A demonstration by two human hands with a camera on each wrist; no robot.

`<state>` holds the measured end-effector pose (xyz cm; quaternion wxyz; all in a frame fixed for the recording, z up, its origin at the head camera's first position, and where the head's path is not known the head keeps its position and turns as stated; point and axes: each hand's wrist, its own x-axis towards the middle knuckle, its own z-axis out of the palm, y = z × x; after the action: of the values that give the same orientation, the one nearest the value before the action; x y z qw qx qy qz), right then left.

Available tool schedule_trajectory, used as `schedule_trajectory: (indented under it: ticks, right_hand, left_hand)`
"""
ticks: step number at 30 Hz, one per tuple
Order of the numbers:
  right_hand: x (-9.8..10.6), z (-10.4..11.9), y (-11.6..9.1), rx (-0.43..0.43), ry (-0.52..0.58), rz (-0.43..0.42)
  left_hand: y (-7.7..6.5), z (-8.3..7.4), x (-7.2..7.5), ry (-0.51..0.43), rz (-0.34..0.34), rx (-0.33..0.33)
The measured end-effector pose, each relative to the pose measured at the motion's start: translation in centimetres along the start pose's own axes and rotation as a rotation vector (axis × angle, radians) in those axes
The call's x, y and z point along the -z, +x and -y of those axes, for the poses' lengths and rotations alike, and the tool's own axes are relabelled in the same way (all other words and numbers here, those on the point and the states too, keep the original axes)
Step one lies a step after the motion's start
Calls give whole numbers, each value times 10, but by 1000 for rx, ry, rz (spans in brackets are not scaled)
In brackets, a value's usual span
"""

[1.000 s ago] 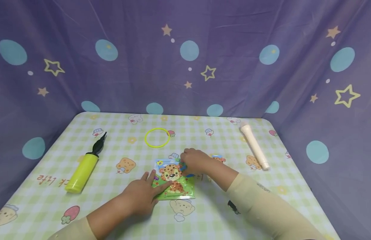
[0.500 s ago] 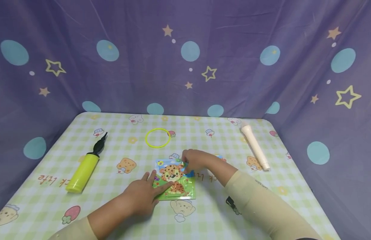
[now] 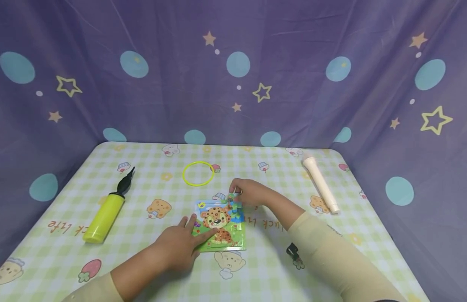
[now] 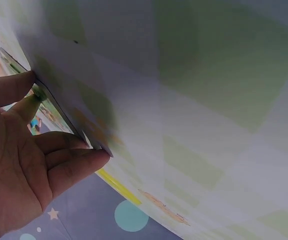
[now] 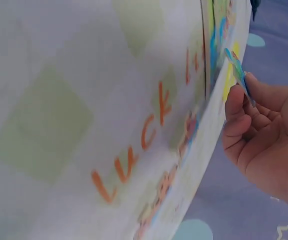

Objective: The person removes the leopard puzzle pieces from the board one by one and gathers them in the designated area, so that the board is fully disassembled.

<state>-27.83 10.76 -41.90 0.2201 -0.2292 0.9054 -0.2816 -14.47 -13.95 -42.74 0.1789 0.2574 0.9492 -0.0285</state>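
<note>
A jigsaw puzzle [image 3: 217, 218] with a spotted leopard cub on it lies on the table. My left hand [image 3: 180, 245] rests on its left part with fingers spread; in the left wrist view, fingertips [image 4: 101, 155] touch the board's edge [image 4: 64, 112]. Over the top right corner, my right hand [image 3: 252, 193] pinches a small puzzle piece [image 5: 238, 70] between thumb and fingers. That piece is lifted and tilted, apart from the board in the right wrist view. Blue backing shows at the board's upper right. Loose puzzle pieces [image 5: 159, 197] lie on the cloth, seen in the right wrist view.
A yellow balloon pump [image 3: 105, 216] with a black nozzle lies at the left. Behind the puzzle is a yellow ring [image 3: 198, 173]. A pale stick-shaped tube [image 3: 321, 184] lies at the right. Near my right sleeve is a small black object [image 3: 293, 249]. A purple curtain [image 3: 233, 113] hangs behind.
My right hand has risen off the puzzle's upper right corner and moved back slightly, with the piece now visible in its fingers. The left hand has stayed in place.
</note>
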Motion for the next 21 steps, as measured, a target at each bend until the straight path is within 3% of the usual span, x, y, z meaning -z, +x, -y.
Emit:
schedule_trajectory:
  ticks: [11, 21]
  right_hand:
    - [38, -34, -28, -33, 63, -24]
    - [66, -78, -56, -100, 65, -45]
  left_hand:
    - [-1, 0, 2, -10, 0, 0]
    - [0, 0, 1, -10, -13, -17]
